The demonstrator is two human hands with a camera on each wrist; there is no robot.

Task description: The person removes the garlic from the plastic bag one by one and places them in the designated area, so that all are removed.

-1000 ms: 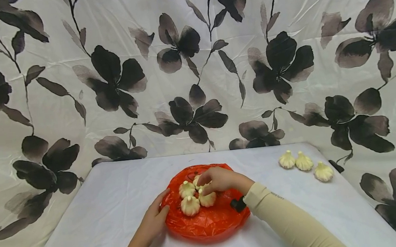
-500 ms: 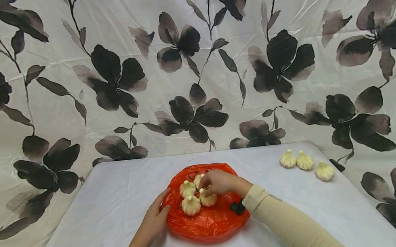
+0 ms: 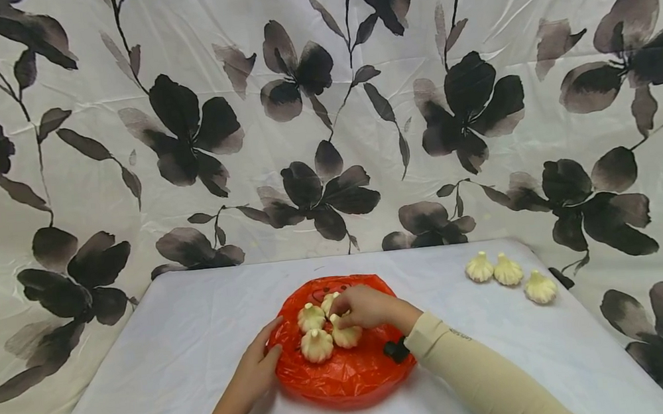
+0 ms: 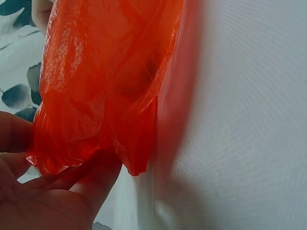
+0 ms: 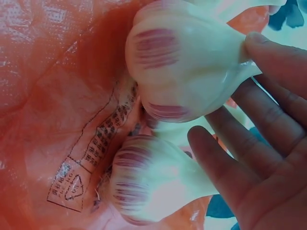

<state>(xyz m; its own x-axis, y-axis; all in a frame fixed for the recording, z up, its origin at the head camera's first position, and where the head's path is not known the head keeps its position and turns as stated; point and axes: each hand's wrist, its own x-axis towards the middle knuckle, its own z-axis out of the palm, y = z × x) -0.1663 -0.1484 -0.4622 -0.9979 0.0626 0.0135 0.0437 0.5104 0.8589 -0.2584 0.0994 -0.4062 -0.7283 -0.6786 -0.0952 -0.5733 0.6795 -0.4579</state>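
Observation:
A round, spread red plastic bag [image 3: 347, 372] lies mid-table, with several pale garlic bulbs grouped on its left half. My left hand [image 3: 257, 369] grips the bag's left edge; in the left wrist view, thumb and fingers [image 4: 96, 179] close round the crinkled red plastic. My right hand [image 3: 371, 306] reaches over from the right and pinches the neck of the rightmost garlic bulb [image 3: 346, 336] of the group. Seen from the right wrist, that purple-streaked bulb [image 5: 187, 67] sits at the fingertips, and a second bulb [image 5: 148, 182] lies just below it. Other bulbs are partly hidden by my fingers.
Two garlic bulbs [image 3: 480, 267] [image 3: 508, 270] and a third bulb [image 3: 540, 288] stand near the table's right edge. Behind the white-covered table [image 3: 198, 313] hangs a floral cloth [image 3: 386, 148]. Printed lettering [image 5: 72, 187] shows on the bag.
My right hand has drawn slightly back and its fingers have settled at the bulb's neck, leaving the rear bulb more visible. The left hand keeps its hold on the bag.

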